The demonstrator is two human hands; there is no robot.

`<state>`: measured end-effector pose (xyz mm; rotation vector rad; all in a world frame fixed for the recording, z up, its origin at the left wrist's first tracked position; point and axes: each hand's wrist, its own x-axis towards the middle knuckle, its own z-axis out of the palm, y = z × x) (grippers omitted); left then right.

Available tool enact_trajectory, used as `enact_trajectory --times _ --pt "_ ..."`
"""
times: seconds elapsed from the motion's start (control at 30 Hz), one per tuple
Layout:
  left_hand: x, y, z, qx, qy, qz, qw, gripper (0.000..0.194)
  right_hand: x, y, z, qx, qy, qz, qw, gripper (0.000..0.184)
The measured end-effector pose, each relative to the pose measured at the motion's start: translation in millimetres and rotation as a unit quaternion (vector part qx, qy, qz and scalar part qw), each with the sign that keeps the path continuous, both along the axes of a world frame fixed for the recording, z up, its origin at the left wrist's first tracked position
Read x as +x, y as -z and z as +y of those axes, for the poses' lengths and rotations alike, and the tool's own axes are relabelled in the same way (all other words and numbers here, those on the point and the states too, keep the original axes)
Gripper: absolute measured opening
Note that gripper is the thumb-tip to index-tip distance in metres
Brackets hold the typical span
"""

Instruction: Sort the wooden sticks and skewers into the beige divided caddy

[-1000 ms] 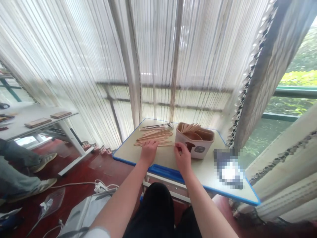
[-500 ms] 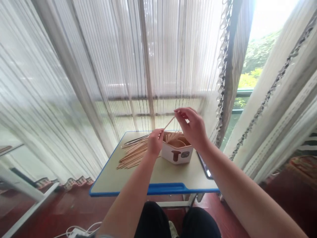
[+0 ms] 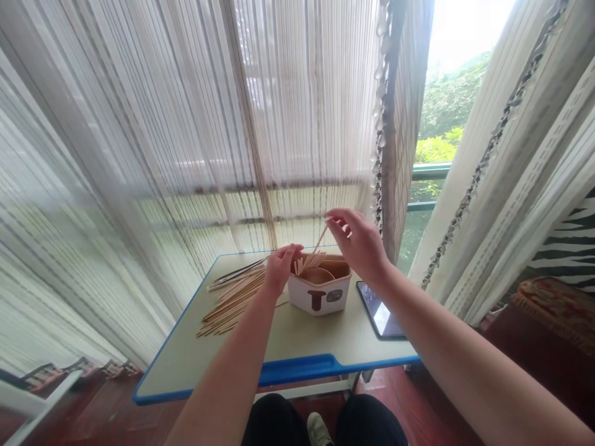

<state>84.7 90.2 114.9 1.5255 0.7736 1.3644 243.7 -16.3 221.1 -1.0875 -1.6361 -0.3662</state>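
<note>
My right hand [image 3: 360, 238] pinches the upper end of a thin wooden stick [image 3: 320, 237]. The stick slants down and left into a white box [image 3: 304, 300] with a brown inside and brown and grey marks on its front. Short pale sticks [image 3: 304, 263] stand in the box's back left part, and a curved divider crosses the inside. My left hand [image 3: 279, 269] is at the box's left rear rim, fingers closed there; its grip is partly hidden. Left of it, many loose wooden sticks [image 3: 232, 303] lie in a spread bundle on the table.
The pale table [image 3: 176, 365] has a blue edge and a front groove. A dark tablet or phone [image 3: 379, 313] lies right of the box, partly under my right forearm. Sheer curtains [image 3: 186, 124] hang behind the table. A patterned fringed cloth [image 3: 558, 310] covers something at the right.
My left hand has let go of the stick's lower end and moved to the box's rim. The stick, still in my right hand, now points more steeply down into the box. The view has shifted.
</note>
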Motion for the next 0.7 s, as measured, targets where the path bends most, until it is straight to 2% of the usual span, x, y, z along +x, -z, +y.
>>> enact_trajectory --times 0.23,0.37,0.6,0.7 --pt "4.8 -13.1 -0.9 -0.059 0.113 0.050 0.991 0.064 3.9 6.8 -5.1 -0.038 -0.006 0.005 0.999 0.019" --pt "7.0 -14.9 0.5 -0.069 0.109 0.078 0.989 0.064 0.0 16.5 -5.3 -0.101 0.011 0.001 0.995 0.018" --pt "4.9 -13.4 5.2 -0.103 0.131 0.072 0.983 0.074 -4.0 34.4 8.6 -0.198 0.025 -0.021 0.980 0.017" --pt "3.2 -12.6 5.7 -0.107 0.131 0.077 0.983 0.075 -3.4 44.7 17.8 -0.214 0.038 -0.033 0.976 0.017"
